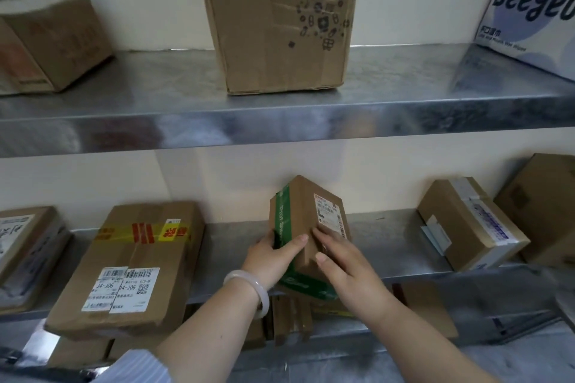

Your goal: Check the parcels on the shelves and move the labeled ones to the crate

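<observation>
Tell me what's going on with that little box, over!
Left hand and right hand both gripping the small box, tilted over the lower shelf. White label showing on it. Crate not in view.

Parcels [306, 224] on two shelves [280, 121]

I'm in a parcel storeroom: metal shelves [280, 121] along a plain wall hold taped cardboard parcels [124, 270], several bearing barcoded shipping labels [126, 288].
</observation>
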### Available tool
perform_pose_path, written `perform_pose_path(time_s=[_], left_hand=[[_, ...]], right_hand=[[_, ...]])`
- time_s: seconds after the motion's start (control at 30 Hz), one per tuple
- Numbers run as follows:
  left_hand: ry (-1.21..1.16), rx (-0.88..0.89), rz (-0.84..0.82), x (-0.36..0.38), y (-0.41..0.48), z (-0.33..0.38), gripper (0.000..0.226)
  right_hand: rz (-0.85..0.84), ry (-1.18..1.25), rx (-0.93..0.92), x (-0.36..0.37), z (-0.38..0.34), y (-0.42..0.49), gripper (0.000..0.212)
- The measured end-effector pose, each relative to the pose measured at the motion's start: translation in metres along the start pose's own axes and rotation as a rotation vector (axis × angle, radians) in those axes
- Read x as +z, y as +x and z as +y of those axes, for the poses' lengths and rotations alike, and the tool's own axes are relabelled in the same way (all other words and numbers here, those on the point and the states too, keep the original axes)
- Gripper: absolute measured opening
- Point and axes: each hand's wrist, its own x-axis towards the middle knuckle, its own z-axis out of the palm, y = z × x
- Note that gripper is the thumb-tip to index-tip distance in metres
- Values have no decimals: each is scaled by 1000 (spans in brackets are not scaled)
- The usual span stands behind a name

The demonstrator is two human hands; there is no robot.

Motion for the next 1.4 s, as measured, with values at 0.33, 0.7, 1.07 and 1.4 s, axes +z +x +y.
perform_pose_path(time_s=[0.33,0.7,1.07,1.4], left_hand=[[151,120,-30,-14,3,-17,69],[381,188,-90,-17,20,-21,92],[725,511,-96,95,7,77,76],[480,442,-152,266,23,130,71]], right_hand=[[107,-4,237,7,15,10,56],[164,-182,291,4,7,3,62],[364,-396,154,-124,46,-1,61],[378,-348,263,-282,143,-23,69]])
